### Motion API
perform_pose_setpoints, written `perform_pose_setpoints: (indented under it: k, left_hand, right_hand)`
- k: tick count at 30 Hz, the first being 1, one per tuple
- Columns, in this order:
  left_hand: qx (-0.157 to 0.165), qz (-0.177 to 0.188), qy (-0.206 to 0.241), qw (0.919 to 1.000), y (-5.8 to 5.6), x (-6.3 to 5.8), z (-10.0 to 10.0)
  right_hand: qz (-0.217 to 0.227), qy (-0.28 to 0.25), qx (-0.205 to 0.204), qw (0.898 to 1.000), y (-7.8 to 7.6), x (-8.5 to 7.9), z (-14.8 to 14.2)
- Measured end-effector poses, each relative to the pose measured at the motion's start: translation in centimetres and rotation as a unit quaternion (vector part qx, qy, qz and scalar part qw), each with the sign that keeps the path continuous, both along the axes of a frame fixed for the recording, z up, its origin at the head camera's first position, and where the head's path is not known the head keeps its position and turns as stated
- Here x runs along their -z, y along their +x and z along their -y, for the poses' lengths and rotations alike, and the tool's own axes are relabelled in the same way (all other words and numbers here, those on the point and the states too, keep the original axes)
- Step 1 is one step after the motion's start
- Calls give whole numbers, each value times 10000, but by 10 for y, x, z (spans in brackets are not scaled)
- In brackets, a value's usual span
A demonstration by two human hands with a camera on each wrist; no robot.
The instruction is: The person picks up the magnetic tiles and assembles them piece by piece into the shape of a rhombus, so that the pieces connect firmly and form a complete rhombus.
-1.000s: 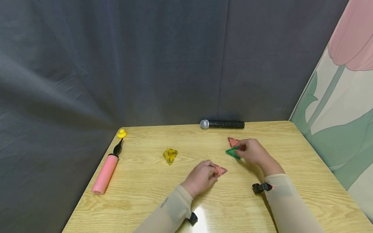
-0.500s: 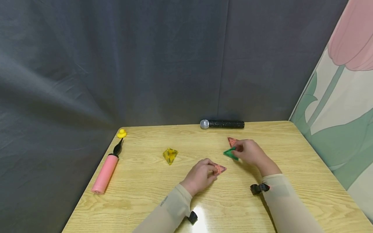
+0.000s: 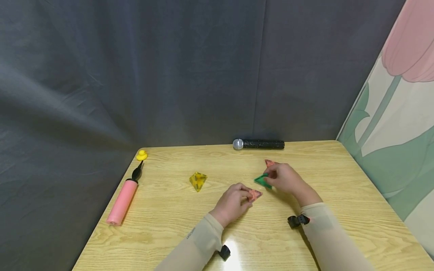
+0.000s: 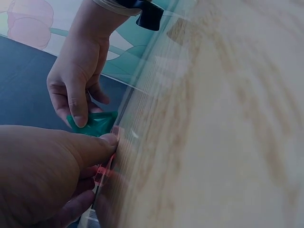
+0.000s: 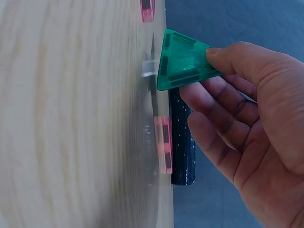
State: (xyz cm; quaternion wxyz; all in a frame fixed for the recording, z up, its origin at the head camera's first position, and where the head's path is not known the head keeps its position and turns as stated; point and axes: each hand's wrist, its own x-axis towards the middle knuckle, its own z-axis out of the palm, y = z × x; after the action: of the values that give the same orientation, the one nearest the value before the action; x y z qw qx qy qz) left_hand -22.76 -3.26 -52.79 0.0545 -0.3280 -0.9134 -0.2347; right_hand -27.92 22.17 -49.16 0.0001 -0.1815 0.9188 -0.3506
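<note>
Between the thumb and fingers of my right hand (image 3: 286,180) is a green triangular magnetic tile (image 3: 262,180). The right wrist view shows this tile (image 5: 185,59) held tilted, just off the tabletop. My left hand (image 3: 234,203) pinches one corner of a red triangular magnetic tile (image 3: 255,194) lying at the table surface; its fingers cover part of it. A second red triangular tile (image 3: 270,163) lies flat beyond my right hand, which partly hides it. The green tile is behind the left hand's red tile in the head view, with a small gap between them.
On the wooden table (image 3: 169,233) a yellow tile piece (image 3: 198,181) sits left of my hands. A black microphone (image 3: 259,144) lies along the back edge. At the left edge are a pink hand pump (image 3: 123,202) and a yellow rubber duck (image 3: 141,155). A dark curtain (image 3: 196,75) hangs behind.
My right hand has carried the green tile left and slightly nearer, towards the red tile in my left hand. My left hand has shifted very slightly away from me with its tile.
</note>
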Motion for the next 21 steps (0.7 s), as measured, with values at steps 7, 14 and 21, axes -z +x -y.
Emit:
perform_pose_setpoints:
  k: [7,14,21]
  left_hand:
    - [-39,54,61,10000,-1,3,0]
    - [-98,66,87,9999,-1,5,0]
    - [-175,95,175,9996,-2,5,0]
  right_hand:
    - [-238,77,-234,9994,0,2,9]
    - [-253,145,-303,9991,-1,6,14]
    - [-101,37,-431,9990,2,3,19]
